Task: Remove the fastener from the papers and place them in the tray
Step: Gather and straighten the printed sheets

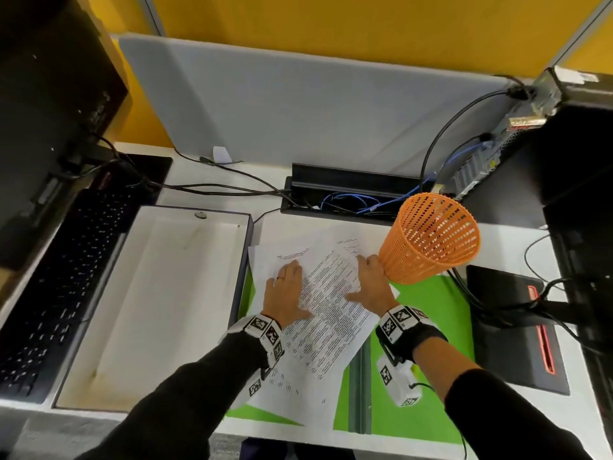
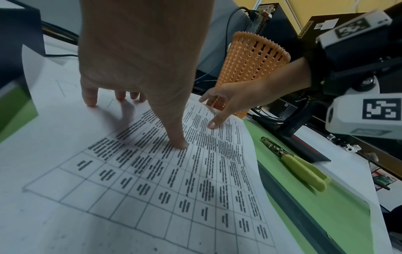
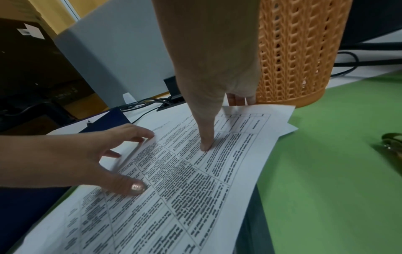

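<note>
Orange basket (image 1: 431, 239) crowds right hand (image 1: 371, 280); tray (image 1: 159, 303) open to left.

The right hand (image 3: 208, 72) reaches in from twelve o'clock, thumb tip pressed on the printed papers (image 3: 185, 180) — the left hand (image 3: 91, 158) spreads over them from nine o'clock. An orange mesh basket (image 3: 298, 51) stands at one o'clock on the green mat (image 3: 337, 171).

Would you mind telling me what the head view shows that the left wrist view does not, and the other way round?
Only the head view shows the tray, beside the papers, and the keyboard. Only the left wrist view shows the yellow-handled tool lying on the green mat, right of the papers. Both show the left hand and right hand spread on the papers, and the orange basket by the right hand.
</note>
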A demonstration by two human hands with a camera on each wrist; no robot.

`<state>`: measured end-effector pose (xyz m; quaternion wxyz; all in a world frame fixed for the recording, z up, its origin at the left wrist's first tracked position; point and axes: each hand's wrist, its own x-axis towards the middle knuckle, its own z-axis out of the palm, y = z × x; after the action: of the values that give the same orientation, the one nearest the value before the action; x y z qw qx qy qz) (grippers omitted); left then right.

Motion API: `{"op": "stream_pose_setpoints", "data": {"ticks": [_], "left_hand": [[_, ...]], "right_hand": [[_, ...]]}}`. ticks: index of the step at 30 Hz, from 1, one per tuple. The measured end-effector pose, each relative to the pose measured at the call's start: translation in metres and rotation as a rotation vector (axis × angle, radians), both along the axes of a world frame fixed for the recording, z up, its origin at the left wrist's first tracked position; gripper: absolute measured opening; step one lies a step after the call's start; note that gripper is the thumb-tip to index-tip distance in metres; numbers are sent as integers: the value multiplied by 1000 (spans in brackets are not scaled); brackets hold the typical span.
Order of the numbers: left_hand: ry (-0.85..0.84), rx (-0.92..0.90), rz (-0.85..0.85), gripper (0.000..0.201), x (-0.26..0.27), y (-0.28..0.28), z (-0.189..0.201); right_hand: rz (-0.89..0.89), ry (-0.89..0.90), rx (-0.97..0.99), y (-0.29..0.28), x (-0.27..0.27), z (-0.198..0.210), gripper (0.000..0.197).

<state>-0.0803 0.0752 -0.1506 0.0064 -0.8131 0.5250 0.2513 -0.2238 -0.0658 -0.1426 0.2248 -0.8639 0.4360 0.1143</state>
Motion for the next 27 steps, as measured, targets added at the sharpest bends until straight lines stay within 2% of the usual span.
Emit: {"op": "stream_pose_setpoints", "data": {"ticks": [3, 6, 8, 12, 14, 16, 19, 22, 24, 27], "left_hand": [[14, -17, 21, 114, 0, 1, -2], [33, -22, 48, 118, -1, 0, -2], [45, -27, 58, 120, -1, -1, -2], [76, -49, 81, 125, 2, -2, -1], [119, -94, 122, 124, 4, -4, 2], [173, -143, 183, 121, 7, -7, 7], [257, -196, 301, 105, 13, -8, 12], [348, -313, 374, 63, 20, -3, 10], [403, -408, 376, 36, 23, 1, 9], [393, -492, 403, 20, 30, 6, 7]], "right_hand": [[-28, 49, -24, -2, 5, 3, 101], [-29, 96, -46, -4, 8, 8, 96], [-9, 98, -73, -3, 10, 12, 84], [0, -23, -125, 3, 12, 23, 42], [-17, -78, -120, 3, 11, 29, 33], [-12, -114, -121, 2, 8, 34, 34], [3, -186, -139, 1, 6, 38, 41], [-34, -228, -173, 0, 7, 40, 43], [-60, -244, -180, 0, 9, 44, 38], [-110, -262, -169, 0, 8, 50, 29]]}}
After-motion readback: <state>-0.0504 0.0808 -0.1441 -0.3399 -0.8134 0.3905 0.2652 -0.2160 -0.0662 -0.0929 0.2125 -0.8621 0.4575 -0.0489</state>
